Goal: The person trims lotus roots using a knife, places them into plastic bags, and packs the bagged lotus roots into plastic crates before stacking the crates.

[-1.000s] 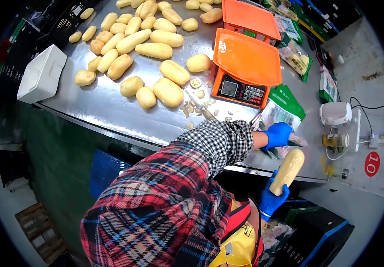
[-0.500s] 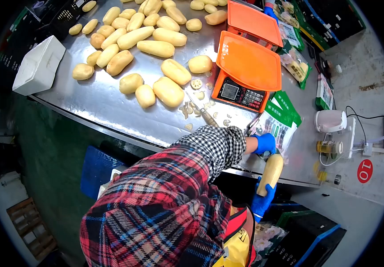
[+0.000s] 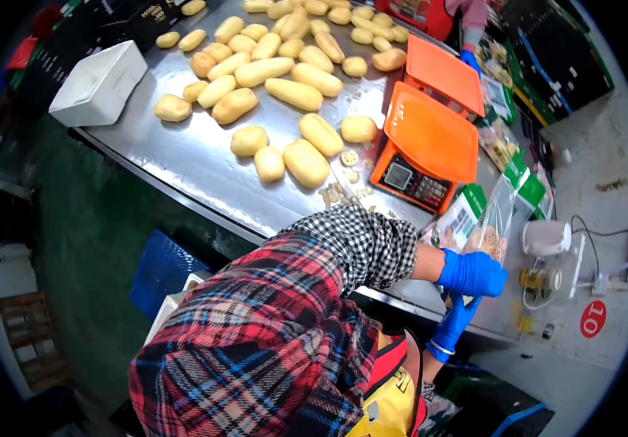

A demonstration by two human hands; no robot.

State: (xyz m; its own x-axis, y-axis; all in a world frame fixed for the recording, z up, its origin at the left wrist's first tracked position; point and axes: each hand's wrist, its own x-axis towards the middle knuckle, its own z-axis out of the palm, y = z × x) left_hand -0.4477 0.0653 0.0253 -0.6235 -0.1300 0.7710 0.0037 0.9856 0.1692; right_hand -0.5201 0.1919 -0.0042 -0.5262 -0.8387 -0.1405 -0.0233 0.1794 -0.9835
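My left hand [image 3: 473, 274], in a blue glove, is closed at the lower end of a clear plastic bag [image 3: 495, 231] with a green band and printed lotus slices. Just below it, my right hand [image 3: 454, 324], also gloved, is curled with its fingers up against the left. A pale sliver of peeled lotus root [image 3: 467, 299] shows between the hands; the rest is hidden. Beside the bag lies another green-topped bag [image 3: 460, 218]. An orange scale [image 3: 430, 135] stands beyond my left forearm, with a knife [image 3: 344, 187] and peelings to its left.
Many peeled lotus roots [image 3: 277, 73] cover the steel table [image 3: 175, 156]. A white foam box [image 3: 103, 84] sits at its left corner. Behind the first scale is a second orange scale [image 3: 445, 73], near a co-worker's gloved hand [image 3: 470, 61]. A white kettle-like appliance [image 3: 546, 238] stands at right.
My left hand has moved right and closed at a bag, which is now raised. The lotus root in my right hand, earlier in plain sight, is mostly hidden. The view has shifted.
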